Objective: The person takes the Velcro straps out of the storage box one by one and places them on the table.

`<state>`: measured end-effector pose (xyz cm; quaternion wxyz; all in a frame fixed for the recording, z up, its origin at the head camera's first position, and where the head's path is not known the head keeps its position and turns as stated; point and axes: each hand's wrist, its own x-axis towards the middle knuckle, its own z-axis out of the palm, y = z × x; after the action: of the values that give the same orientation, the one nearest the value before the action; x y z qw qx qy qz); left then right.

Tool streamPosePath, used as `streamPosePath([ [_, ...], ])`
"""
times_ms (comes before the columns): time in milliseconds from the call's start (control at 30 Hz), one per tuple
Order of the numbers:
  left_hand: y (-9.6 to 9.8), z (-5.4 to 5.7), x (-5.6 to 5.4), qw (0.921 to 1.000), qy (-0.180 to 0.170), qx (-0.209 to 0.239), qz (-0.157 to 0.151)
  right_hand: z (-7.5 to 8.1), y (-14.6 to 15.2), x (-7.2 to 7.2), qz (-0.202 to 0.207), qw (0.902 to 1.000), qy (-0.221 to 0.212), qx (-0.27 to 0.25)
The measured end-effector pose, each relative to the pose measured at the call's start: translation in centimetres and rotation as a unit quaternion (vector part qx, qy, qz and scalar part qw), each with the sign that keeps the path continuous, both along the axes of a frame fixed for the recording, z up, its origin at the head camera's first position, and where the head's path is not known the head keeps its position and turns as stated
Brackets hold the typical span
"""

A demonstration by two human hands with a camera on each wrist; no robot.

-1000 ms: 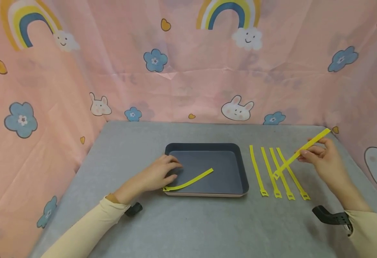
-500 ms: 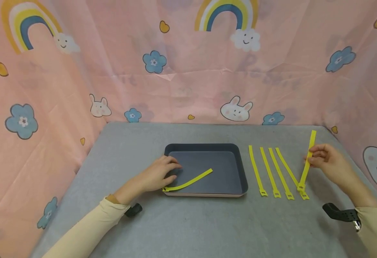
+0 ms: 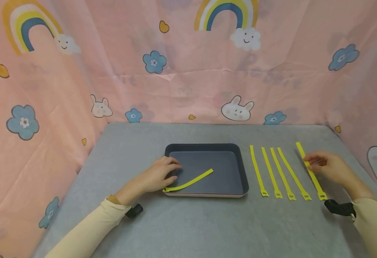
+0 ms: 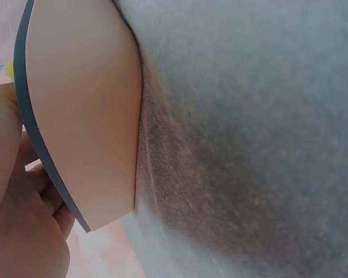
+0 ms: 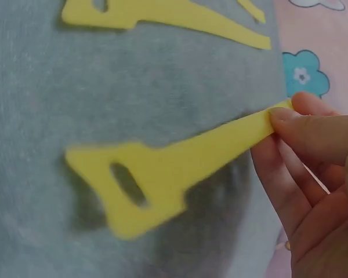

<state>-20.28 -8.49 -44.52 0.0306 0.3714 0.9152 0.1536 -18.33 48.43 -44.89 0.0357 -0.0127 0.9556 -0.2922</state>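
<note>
My right hand (image 3: 333, 170) pinches a yellow cable strap (image 5: 220, 139) between thumb and fingers, partway along its length. The strap's wide slotted head points toward me, low over the table in the right wrist view. To its left, several matching yellow straps (image 3: 280, 173) lie side by side, slotted heads at the near end. My left hand (image 3: 158, 173) rests over the left side of a dark baking tray (image 3: 244, 172), fingers loosely bent above its inside. One more yellow strap (image 3: 193, 179) lies slantwise in the tray, its head by the left thumb at the near left corner.
A grey cloth-covered table (image 3: 207, 225) lies under everything. A pink patterned curtain (image 3: 182, 86) hangs along its back and sides. In the left wrist view the tray's tan outer wall (image 4: 84, 116) stands on the cloth.
My right hand has carried its strap to the right of the row and lowered it, turning it to lie nearly along the others. The left hand and tray have stayed in place.
</note>
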Motion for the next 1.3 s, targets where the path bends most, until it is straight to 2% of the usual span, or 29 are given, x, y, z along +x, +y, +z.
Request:
streamPosePath([
  [333,-0.1,-0.3,0.0,0.9999,0.007,0.007,-0.003,-1.5,0.0,-0.6,-0.020,0.9997,-0.004,-0.012],
  [433,-0.2,-0.3,0.0,0.9999,0.007,0.007,-0.003,-1.6,-0.1,-0.7,-0.016,0.9998,0.005,0.010],
  [600,-0.3,-0.4,-0.1,0.9999,0.004,0.012,-0.004,-1.7,-0.5,-0.6,-0.007,0.9979,0.044,0.047],
  [733,-0.6,-0.3,0.0,0.9997,0.002,0.026,-0.004,-0.8,-2.0,-0.2,-0.024,0.9952,0.073,0.060],
  [833,-1.1,0.0,0.0,0.9991,0.015,0.038,0.011,0.8,-5.2,0.1,-0.025,0.9938,0.094,0.055],
  [933,-1.7,0.4,0.0,0.9979,0.028,0.041,0.041,2.9,-10.1,0.3,0.019,0.9946,0.094,0.039],
  [1067,-2.3,0.5,0.1,0.9972,0.020,0.032,0.065,4.9,-17.1,0.8,0.114,0.9910,0.071,0.002],
  [1167,-2.7,0.4,0.1,0.9973,0.012,0.026,0.068,5.1,-21.9,0.7,0.180,0.9817,0.056,-0.025],
  [1300,-3.1,0.1,0.2,0.9970,0.000,0.022,0.074,4.3,-27.6,0.1,0.258,0.9651,0.023,-0.037],
])
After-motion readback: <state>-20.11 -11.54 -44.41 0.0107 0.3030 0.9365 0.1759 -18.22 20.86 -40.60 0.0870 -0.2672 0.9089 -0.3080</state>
